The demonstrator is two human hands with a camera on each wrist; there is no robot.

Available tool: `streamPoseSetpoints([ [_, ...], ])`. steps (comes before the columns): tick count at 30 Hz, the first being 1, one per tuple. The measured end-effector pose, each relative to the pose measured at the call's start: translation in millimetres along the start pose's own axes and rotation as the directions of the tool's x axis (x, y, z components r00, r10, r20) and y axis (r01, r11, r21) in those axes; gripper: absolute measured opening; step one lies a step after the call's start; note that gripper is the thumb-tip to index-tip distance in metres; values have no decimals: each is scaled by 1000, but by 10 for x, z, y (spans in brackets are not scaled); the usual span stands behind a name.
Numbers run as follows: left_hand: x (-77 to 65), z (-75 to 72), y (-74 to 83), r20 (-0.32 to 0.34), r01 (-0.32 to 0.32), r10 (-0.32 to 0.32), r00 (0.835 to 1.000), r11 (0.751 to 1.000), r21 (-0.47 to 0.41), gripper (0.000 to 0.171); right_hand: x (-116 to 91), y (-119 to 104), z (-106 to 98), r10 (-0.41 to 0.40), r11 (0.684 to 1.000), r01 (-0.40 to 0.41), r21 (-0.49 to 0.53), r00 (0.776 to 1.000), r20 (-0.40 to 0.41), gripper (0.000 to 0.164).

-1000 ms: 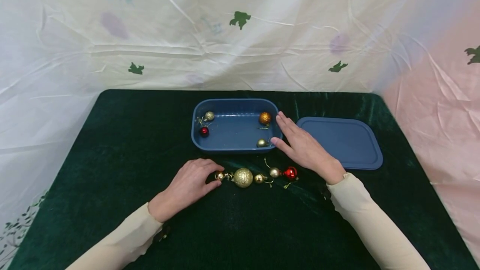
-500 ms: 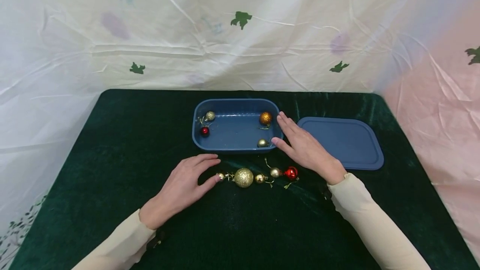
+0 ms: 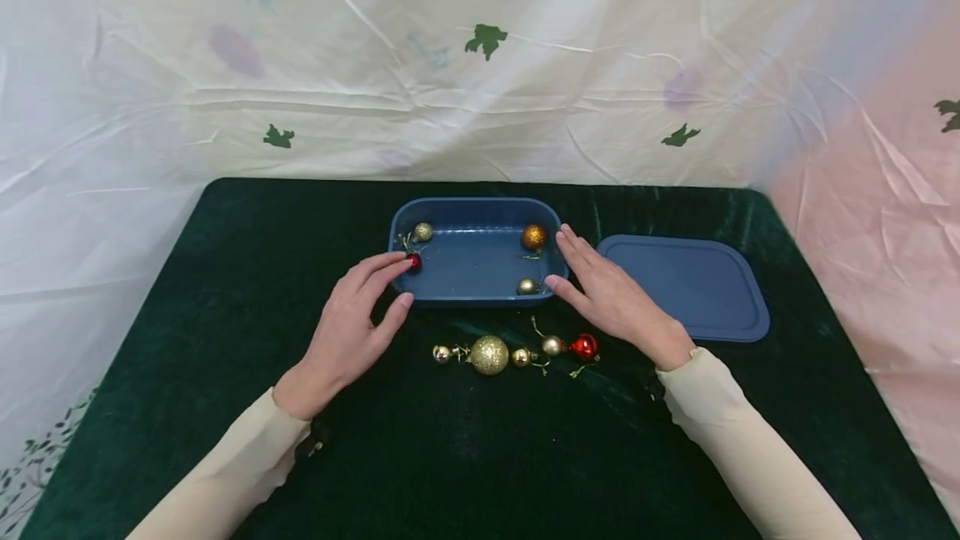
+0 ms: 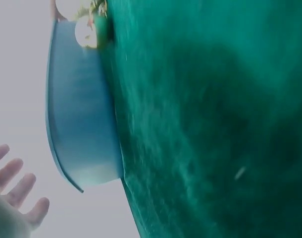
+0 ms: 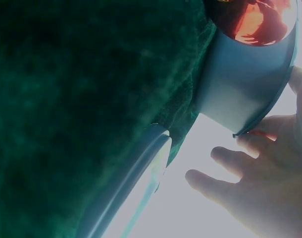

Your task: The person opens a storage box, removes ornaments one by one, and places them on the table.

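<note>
A blue rectangular box [image 3: 468, 267] stands on the table with several small Christmas baubles inside. My left hand [image 3: 348, 319] hovers at its left end, fingers loosely extended over the rim by a dark red bauble [image 3: 414, 262]; contact is unclear. In the left wrist view that hand [image 4: 17, 193] appears raised beside the box wall [image 4: 81, 104], its fingers spread. At the opposite end my right hand [image 3: 603, 290] rests against the rim with extended fingers. A gold glitter bauble [image 3: 533, 237] and a small gold one [image 3: 527, 286] lie inside near it.
In front of the box lies a row of baubles: a large gold glitter one [image 3: 489, 355], small gold ones and a shiny red bauble [image 3: 583, 347]. The blue lid [image 3: 686, 286] lies flat to the right on dark green cloth [image 3: 465, 457]. Behind hangs a pale curtain [image 3: 420, 132].
My left hand has left the small gold bauble at the row's left end and moved up and left to the box's left end. The right hand has stayed at the rim.
</note>
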State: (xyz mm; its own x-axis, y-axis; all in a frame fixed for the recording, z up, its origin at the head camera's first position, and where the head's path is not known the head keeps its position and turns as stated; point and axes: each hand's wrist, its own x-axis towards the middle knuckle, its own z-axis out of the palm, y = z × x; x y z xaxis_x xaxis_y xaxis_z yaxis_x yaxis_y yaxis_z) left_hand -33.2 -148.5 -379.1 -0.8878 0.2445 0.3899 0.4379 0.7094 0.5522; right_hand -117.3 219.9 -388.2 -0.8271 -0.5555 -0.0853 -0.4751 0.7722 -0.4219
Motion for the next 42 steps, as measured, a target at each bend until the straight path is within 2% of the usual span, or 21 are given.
streamPoseSetpoints([
  [3,112,10,-75,35,36,-37,999,999,27,56,-9,11,2,-2,1000,2,1,1000,-4,80],
  [6,233,32,-159,98,92,-95,991,995,32,69,-14,21,-1,-3,1000,3,-1,1000,-7,80],
  [10,373,66,-297,201,193,-190,961,981,5,79,-13,23,-7,-6,1000,6,-5,1000,-7,80],
  [13,439,89,-401,256,241,-231,939,971,-7,81,-16,13,-12,-8,1000,8,-9,1000,-5,80],
  [18,463,117,-505,315,239,-218,924,971,-27,78,-22,-4,-14,-11,1000,11,-9,1000,-2,80],
  [26,455,138,-568,320,222,-206,925,975,-13,77,-22,-6,-22,-7,1000,6,-6,1000,-11,80],
  [32,457,117,-573,336,197,-188,923,980,7,74,-10,-46,-61,-19,998,17,-53,999,-36,78],
  [37,473,83,-583,354,199,-186,916,980,0,72,63,-199,-115,-74,995,68,-66,992,-99,75],
  [42,464,36,-602,388,195,-186,903,981,16,72,191,-417,-134,-183,982,172,-76,967,-176,69],
])
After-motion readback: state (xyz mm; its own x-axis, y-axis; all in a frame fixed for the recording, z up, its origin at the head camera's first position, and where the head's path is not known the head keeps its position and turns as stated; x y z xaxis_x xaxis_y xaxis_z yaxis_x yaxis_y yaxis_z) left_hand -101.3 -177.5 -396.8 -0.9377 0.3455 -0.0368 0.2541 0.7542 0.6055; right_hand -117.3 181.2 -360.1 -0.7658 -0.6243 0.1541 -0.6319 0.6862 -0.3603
